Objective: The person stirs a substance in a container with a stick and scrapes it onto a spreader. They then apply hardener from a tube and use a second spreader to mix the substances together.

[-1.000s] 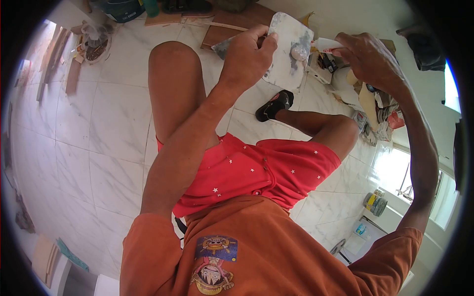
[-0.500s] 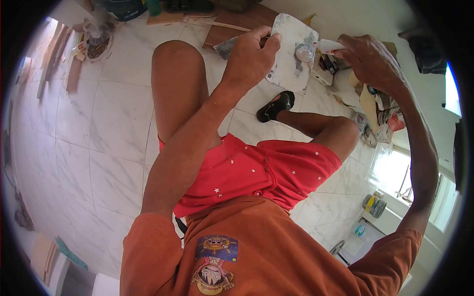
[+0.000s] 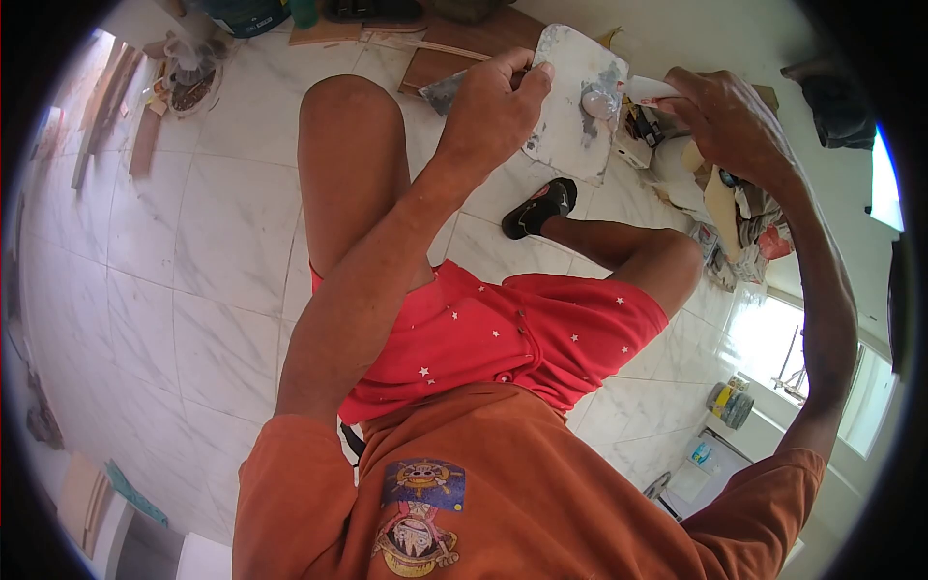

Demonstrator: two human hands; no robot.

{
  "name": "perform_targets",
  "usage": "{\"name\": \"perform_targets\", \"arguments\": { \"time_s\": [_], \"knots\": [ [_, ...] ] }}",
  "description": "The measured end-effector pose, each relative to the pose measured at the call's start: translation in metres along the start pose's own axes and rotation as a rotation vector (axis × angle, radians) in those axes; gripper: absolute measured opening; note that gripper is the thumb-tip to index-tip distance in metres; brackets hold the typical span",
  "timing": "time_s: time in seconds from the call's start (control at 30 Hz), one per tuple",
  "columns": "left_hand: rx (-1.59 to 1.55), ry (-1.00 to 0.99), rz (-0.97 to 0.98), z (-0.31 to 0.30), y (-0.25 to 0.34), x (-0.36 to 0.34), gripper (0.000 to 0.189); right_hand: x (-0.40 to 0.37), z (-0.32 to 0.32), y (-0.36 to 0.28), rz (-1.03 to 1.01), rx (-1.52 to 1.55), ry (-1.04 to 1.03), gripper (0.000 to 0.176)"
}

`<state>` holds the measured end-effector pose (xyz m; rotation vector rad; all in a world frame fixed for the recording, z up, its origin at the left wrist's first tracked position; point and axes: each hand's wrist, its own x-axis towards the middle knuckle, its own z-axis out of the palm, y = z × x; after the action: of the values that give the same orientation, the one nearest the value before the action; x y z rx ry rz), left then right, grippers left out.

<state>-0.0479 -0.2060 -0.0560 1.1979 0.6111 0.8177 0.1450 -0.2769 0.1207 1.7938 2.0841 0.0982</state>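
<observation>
My left hand (image 3: 495,111) grips the left edge of a white, smeared board (image 3: 565,121), thumb on its face. On the board's right side sits a rounded lump of pale grey putty (image 3: 597,102), with darker grey smears around it. A grey flat blade (image 3: 442,95) juts out to the left from behind my left hand. My right hand (image 3: 727,121) is closed on a white flat scraper (image 3: 644,90) with a red mark. The scraper's edge is close beside the board's right edge, near the putty.
Brown wooden boards (image 3: 449,66) lie on the tiled floor (image 3: 232,227) beyond my left hand. Below my right arm, a pile of bags and papers (image 3: 739,208) lines the wall. A dark bucket (image 3: 242,14) and a clear plastic bag (image 3: 190,72) stand at the far left.
</observation>
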Motion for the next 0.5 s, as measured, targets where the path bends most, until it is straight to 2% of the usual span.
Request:
{"name": "perform_targets", "arguments": {
  "time_s": [0.1,0.3,0.4,0.5],
  "knots": [
    [-0.02,0.0,-0.008,0.0005,0.0,-0.0005,0.029,0.0007,0.0,-0.0014,0.026,0.004,-0.032,0.019],
    [-0.039,-0.004,-0.007,0.0007,-0.0017,0.0006,0.028,-0.0028,0.002,0.0019,0.011,0.034,0.043,0.022],
    [-0.046,-0.013,-0.005,0.0003,-0.0022,0.001,0.028,-0.0007,-0.0041,0.0001,0.046,0.041,-0.033,0.022],
    [-0.04,-0.012,-0.003,0.0002,-0.0019,0.0008,0.028,-0.0021,-0.0022,0.0022,0.031,0.032,-0.01,0.021]
  ]
}}
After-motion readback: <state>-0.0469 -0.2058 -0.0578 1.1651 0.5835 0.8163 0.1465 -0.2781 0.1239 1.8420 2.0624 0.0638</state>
